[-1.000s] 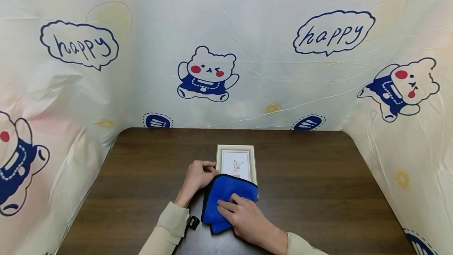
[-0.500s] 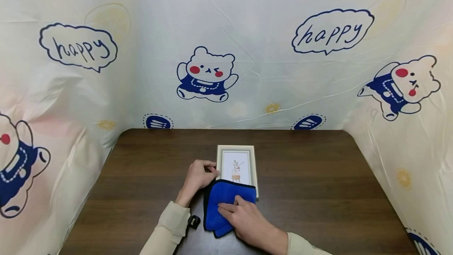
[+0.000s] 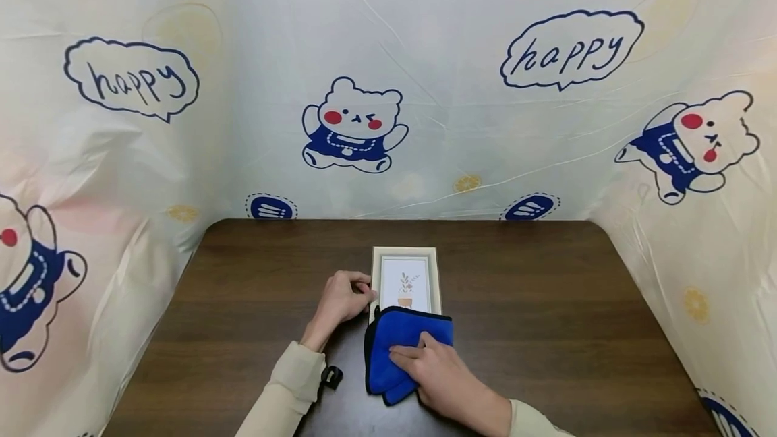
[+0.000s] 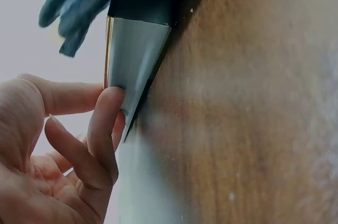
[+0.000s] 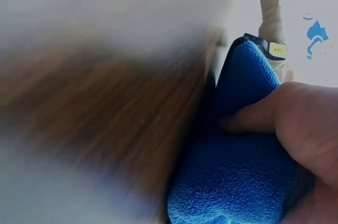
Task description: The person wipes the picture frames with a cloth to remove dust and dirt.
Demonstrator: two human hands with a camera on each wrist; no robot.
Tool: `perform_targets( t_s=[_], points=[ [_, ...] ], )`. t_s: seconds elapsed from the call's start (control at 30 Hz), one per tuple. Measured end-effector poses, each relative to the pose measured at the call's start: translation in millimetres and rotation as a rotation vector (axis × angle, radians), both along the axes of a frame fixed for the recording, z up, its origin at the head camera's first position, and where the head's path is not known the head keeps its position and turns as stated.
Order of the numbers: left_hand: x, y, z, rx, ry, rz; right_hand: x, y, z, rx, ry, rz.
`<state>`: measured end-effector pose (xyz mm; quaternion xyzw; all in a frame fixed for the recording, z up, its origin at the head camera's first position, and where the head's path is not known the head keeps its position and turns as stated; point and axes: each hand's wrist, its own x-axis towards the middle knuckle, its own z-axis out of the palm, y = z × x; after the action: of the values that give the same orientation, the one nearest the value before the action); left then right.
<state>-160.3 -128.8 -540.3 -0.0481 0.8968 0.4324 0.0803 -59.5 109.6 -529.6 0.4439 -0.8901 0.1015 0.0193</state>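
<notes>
A light-framed picture frame (image 3: pixel 405 282) with a potted-plant print lies on the brown table (image 3: pixel 534 302). Over its lower part is a folded blue cloth (image 3: pixel 400 332) with black trim. My right hand (image 3: pixel 442 373) holds the cloth against the frame from above, and the thumb (image 5: pixel 251 118) sinks into its fabric in the right wrist view. At the frame's left edge, my left hand (image 3: pixel 344 297) pinches the border. From the left wrist view, its fingertips (image 4: pixel 111 97) meet the frame's silvery side (image 4: pixel 138 44). The cloth hides the frame's lower end.
A white sheet (image 3: pixel 255 86) printed with bears and "happy" bubbles hangs behind the table and along both sides. A black band (image 3: pixel 331 377) shows at my left sleeve (image 3: pixel 291 380).
The cloth slid a little down the frame, then rightward, with my right hand on it. My left hand stays at the frame's left edge.
</notes>
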Motion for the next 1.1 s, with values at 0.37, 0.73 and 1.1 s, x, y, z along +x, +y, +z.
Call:
perform_targets(
  t_s=[0.37, 0.73, 1.1],
  points=[
    [-0.7, -2, 2.9, 0.006, 0.006, -0.005, 0.9, 22, 4.0, 0.014, -0.109, -0.091],
    [-0.8, -2, 3.2, -0.009, 0.01, -0.014, 5.4, 43, 5.2, -0.017, -0.159, -0.16],
    [0.7, 1, 3.6, 0.01, -0.013, -0.006, 13.3, 61, 10.4, -0.051, -0.167, -0.237]
  ],
)
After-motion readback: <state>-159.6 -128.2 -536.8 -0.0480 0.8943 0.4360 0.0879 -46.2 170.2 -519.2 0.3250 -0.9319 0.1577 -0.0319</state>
